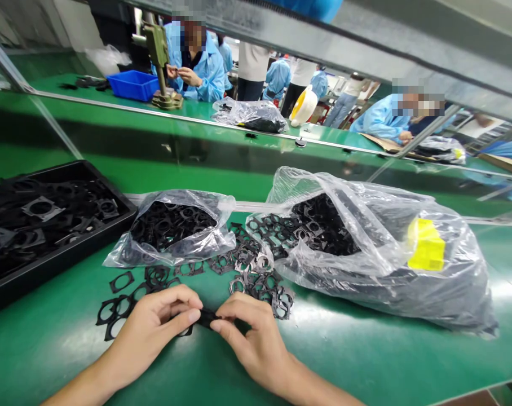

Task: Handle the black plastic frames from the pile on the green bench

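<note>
Between my two hands is a small black plastic part (207, 317), seen nearly edge-on. My left hand (165, 316) pinches its left end with thumb and fingers. The right end is pinched by my right hand (250, 332). Fingers cover much of the part, so its full shape is hidden. Flat black frames (121, 281), each with a round hole, lie loose on the green table (48, 349) beside and beyond my left hand. More of these frames (264, 285) are heaped just past my right hand.
A black tray (65, 248) full of frames stands at the left. Behind my hands sit a small open plastic bag (180, 256) and a large one (387, 282) with a yellow label, both holding black frames. Across a clear partition, people in blue work at another bench with a blue bin (133, 85).
</note>
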`<state>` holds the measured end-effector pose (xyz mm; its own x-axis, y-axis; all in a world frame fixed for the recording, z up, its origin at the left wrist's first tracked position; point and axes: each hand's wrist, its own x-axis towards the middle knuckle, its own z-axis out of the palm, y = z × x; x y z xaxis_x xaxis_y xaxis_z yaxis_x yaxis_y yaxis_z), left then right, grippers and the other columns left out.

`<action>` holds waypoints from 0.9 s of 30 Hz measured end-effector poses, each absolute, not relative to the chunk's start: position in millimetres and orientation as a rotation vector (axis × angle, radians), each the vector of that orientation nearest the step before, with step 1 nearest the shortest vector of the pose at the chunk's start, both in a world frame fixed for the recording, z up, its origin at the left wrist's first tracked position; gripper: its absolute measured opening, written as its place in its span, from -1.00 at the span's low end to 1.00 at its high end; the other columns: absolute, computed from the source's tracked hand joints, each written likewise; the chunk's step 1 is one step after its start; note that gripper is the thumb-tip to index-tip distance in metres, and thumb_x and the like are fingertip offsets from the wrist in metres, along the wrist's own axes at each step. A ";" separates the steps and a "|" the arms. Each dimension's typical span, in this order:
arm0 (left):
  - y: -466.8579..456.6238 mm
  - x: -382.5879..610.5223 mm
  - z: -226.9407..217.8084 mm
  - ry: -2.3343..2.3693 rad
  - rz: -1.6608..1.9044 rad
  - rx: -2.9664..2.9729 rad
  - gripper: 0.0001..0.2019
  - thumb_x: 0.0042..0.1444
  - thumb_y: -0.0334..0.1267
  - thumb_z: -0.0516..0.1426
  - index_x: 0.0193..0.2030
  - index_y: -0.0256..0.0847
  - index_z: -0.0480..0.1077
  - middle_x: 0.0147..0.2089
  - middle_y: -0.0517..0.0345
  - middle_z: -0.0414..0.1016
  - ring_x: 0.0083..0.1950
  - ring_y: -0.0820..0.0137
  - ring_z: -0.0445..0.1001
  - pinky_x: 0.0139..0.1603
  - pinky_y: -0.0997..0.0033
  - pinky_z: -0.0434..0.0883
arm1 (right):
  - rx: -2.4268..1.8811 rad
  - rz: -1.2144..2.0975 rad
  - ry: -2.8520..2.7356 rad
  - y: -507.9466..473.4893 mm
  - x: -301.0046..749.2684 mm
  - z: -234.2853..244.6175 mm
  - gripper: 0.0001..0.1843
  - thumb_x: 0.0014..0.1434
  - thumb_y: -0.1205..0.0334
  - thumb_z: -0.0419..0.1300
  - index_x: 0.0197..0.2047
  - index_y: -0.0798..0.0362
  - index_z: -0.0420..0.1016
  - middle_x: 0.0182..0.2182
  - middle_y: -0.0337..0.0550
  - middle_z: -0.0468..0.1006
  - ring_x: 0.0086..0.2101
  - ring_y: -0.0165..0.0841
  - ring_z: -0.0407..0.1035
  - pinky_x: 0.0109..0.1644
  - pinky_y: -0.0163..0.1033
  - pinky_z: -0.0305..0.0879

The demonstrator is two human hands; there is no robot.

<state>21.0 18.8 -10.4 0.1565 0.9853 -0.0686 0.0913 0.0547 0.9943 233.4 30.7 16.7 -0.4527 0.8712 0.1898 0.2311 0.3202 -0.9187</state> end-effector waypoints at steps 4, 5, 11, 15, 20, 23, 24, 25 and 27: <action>15.4 24.0 -1.3 1.213 1.095 1.405 -0.91 0.18 -0.23 0.26 -0.33 -0.13 0.55 -0.38 0.24 0.56 -0.41 0.49 0.58 -0.38 0.69 0.51 | -0.994 1.162 -1.853 30.0 232.8 16.8 -0.87 0.30 0.30 0.29 -0.32 0.08 0.59 -0.43 -0.19 0.54 -0.38 -0.38 0.35 -0.26 -0.29 0.24; 13.6 25.2 1.1 1.225 1.124 1.458 -0.91 0.19 -0.26 0.25 -0.34 -0.12 0.55 -0.39 0.25 0.55 -0.41 0.50 0.58 -0.37 0.70 0.51 | -1.005 1.179 -1.833 30.2 232.5 16.7 -0.87 0.28 0.29 0.30 -0.34 0.08 0.58 -0.43 -0.20 0.53 -0.39 -0.38 0.35 -0.26 -0.29 0.24; 5.1 29.2 4.9 1.246 1.247 1.789 -0.91 0.24 -0.34 0.24 -0.28 -0.08 0.55 -0.33 0.27 0.62 -0.33 0.51 0.62 -0.25 0.71 0.51 | -1.146 1.616 -1.515 34.6 231.6 15.6 -0.73 0.17 0.10 0.41 -0.41 0.10 0.52 -0.49 -0.24 0.51 -0.45 -0.43 0.34 -0.34 -0.33 0.22; 8.7 24.2 1.0 1.239 1.189 1.865 -0.89 0.29 -0.35 0.19 -0.22 -0.09 0.54 -0.34 0.26 0.61 -0.35 0.51 0.60 -0.28 0.71 0.51 | -1.132 1.905 -1.238 39.1 229.8 13.4 -0.54 0.00 -0.10 0.50 -0.45 0.10 0.46 -0.56 -0.25 0.54 -0.50 -0.43 0.43 -0.34 -0.34 0.28; 8.4 18.0 -7.4 1.181 1.208 2.110 -0.66 0.31 -0.50 0.08 0.05 -0.04 0.55 0.00 0.09 0.62 -0.03 0.40 0.65 0.01 0.54 0.55 | -1.063 2.065 -1.034 41.8 227.1 10.3 -0.45 0.00 -0.22 0.46 -0.45 0.10 0.43 -0.62 -0.26 0.54 -0.59 -0.44 0.46 -0.43 -0.38 0.28; 6.3 16.8 -10.8 1.133 1.253 2.189 -0.62 0.28 -0.54 0.09 0.06 -0.04 0.57 0.02 0.07 0.62 0.00 0.38 0.64 0.04 0.52 0.55 | -1.068 2.036 -1.095 40.7 227.3 8.9 -0.51 0.12 -0.17 0.40 -0.42 0.10 0.44 -0.61 -0.27 0.53 -0.58 -0.44 0.46 -0.42 -0.37 0.31; 6.7 16.6 -10.8 1.130 1.263 2.177 -0.63 0.28 -0.54 0.09 0.05 -0.04 0.57 0.00 0.07 0.62 -0.02 0.39 0.64 0.02 0.53 0.55 | -1.088 1.960 -1.169 40.0 227.7 8.8 -0.56 0.18 -0.13 0.36 -0.38 0.10 0.47 -0.59 -0.27 0.53 -0.54 -0.43 0.47 -0.39 -0.35 0.34; 7.6 16.6 -10.3 1.139 1.266 2.148 -0.64 0.28 -0.53 0.10 0.05 -0.05 0.58 -0.03 0.08 0.63 -0.04 0.40 0.64 -0.01 0.55 0.55 | -1.114 1.842 -1.267 39.2 228.2 9.1 -0.64 0.24 -0.06 0.32 -0.32 0.10 0.51 -0.53 -0.24 0.55 -0.49 -0.42 0.49 -0.34 -0.33 0.37; 10.6 17.1 -8.0 1.181 1.266 2.058 -0.67 0.28 -0.51 0.14 0.03 -0.06 0.59 -0.10 0.11 0.63 -0.13 0.43 0.64 -0.11 0.58 0.55 | -1.125 1.536 -1.503 37.4 229.2 10.1 -0.81 0.31 0.13 0.27 -0.14 0.08 0.58 -0.35 -0.15 0.61 -0.35 -0.38 0.53 -0.23 -0.29 0.44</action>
<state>17.1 10.6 -8.0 0.2130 0.8440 0.4922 0.4322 -0.5332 0.7273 229.2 37.4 10.1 -0.3774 0.9196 -0.1091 0.0889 -0.0812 -0.9927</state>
